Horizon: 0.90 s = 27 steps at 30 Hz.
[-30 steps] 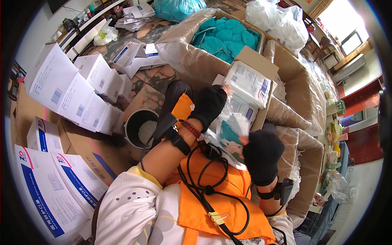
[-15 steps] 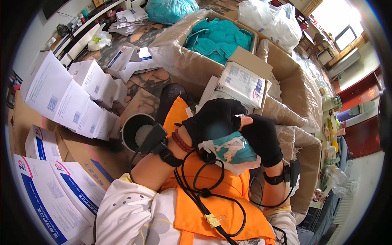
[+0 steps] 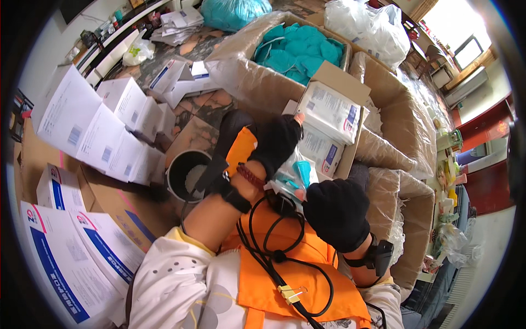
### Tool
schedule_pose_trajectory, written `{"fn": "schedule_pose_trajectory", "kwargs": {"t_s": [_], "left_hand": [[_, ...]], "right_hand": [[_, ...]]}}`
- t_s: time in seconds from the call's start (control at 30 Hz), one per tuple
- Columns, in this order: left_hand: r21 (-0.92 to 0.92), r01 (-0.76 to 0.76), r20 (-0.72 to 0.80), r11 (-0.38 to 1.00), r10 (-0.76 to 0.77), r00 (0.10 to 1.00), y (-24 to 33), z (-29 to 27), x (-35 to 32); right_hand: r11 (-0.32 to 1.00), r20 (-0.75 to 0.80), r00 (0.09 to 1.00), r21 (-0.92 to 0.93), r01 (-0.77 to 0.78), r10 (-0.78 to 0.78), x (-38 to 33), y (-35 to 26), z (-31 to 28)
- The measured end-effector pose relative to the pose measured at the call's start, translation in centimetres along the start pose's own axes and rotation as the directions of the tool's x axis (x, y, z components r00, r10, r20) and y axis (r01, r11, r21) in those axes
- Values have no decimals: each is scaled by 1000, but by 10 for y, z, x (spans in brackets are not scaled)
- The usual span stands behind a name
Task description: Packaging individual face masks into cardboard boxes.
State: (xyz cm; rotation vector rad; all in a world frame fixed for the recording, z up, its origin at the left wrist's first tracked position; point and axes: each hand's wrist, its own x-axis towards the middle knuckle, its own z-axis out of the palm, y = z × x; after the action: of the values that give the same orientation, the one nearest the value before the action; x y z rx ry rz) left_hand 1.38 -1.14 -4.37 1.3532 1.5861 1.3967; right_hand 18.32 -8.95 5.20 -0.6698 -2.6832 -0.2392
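My right hand (image 3: 338, 211), in a black fingerless glove, is closed with its thumb on a clear plastic bag (image 3: 286, 185). Teal face masks (image 3: 302, 171) show at this bag, in front of my orange apron (image 3: 274, 247). My left hand (image 3: 278, 143), gloved the same way, is beside the bag, its thumb tip out toward an open carton (image 3: 341, 78). Its other fingers are hidden, so its grip cannot be made out. White printed mask packets (image 3: 330, 115) are stacked in that carton. Straps and cables run along both wrists.
A large lined carton (image 3: 233, 68) of teal masks (image 3: 298, 52) stands ahead. Further lined cartons (image 3: 394, 118) stand at the right. White folded boxes (image 3: 82, 131) line the left, near a dark bucket (image 3: 174, 183). Plastic sacks (image 3: 367, 30) lie at the back.
My left hand has moved away from my right hand, up toward the packet carton. My right hand has come lower and left with the bag, whose teal contents now show less.
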Motion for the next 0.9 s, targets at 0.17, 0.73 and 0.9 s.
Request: {"fn": "schedule_pose_trajectory", "kwargs": {"t_s": [0.17,0.73,0.9], "left_hand": [[212,64,-99,975,-44,994,-30,-6,15],[17,-222,0,975,222,975,1,-41,-5],[-67,-254,-2,965,255,967,5,-25,-4]], "right_hand": [[994,-13,995,-58,93,-94,-8,-9,-6],[849,392,902,402,-343,179,0,33,57],[893,235,972,437,-111,6,-8,28,96]]}}
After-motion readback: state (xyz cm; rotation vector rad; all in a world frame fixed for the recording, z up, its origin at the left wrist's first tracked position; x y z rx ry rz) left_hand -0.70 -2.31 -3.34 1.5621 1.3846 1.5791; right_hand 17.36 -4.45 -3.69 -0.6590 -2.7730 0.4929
